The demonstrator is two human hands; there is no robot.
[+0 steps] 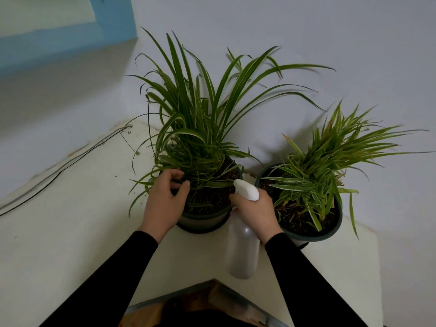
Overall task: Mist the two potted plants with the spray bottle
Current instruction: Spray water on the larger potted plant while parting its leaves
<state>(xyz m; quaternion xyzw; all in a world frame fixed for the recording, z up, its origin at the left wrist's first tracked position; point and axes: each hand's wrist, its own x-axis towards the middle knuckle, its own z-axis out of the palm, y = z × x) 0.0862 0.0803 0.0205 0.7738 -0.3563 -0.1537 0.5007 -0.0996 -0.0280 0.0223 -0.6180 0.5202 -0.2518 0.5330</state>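
From the head view, the right hand (256,211) grips the neck of the spray bottle (243,251), fingers (234,198) wrapped around the front at the trigger, the thumb side hidden behind the white spray head (246,190). The nozzle points up and left toward the soil and low leaves of the larger plant (195,119). The bottle's body hangs below the hand, tilted toward the viewer, over the tabletop (89,227) between the two pots.

The left hand (162,201) rests on the near left rim of the larger plant's pot (203,220) — fingers (174,175) curled loosely among the low leaves, thumb spread apart from them, not clearly pinching any leaf. The smaller plant (330,166) stands in its own dark pot (313,234) just right of the right hand, its leaves leaning right.

The tabletop narrows to a corner behind the pots, against pale walls; both pots sit near its back edges. Its near edge is cut in a notch just under the bottle's base. Open tabletop lies to the left, where thin cables (61,168) run along the wall.

The bottle is translucent, frosted and rounded at the base, with a white head; whether it holds water I cannot tell. Both plants have long, narrow, green leaves with pale stripes.
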